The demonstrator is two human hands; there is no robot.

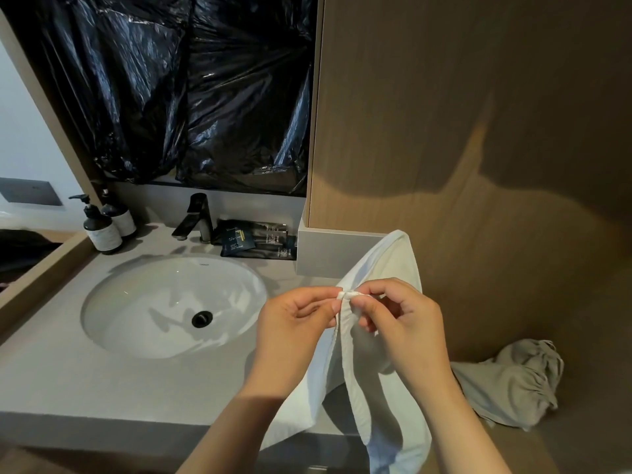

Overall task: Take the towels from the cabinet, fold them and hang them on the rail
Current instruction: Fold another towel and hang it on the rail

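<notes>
Folding step | left hand [294,319] and right hand [400,316] pinch white towel [376,388] corners together, right of sink [113,302] | next: likely halve again, find rail, none visible

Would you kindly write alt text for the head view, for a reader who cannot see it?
The left hand and right hand pinch a corner of a white towel that hangs before a grey counter. To their left are a white sink and black faucet; to their right lies a crumpled grey cloth.
</notes>
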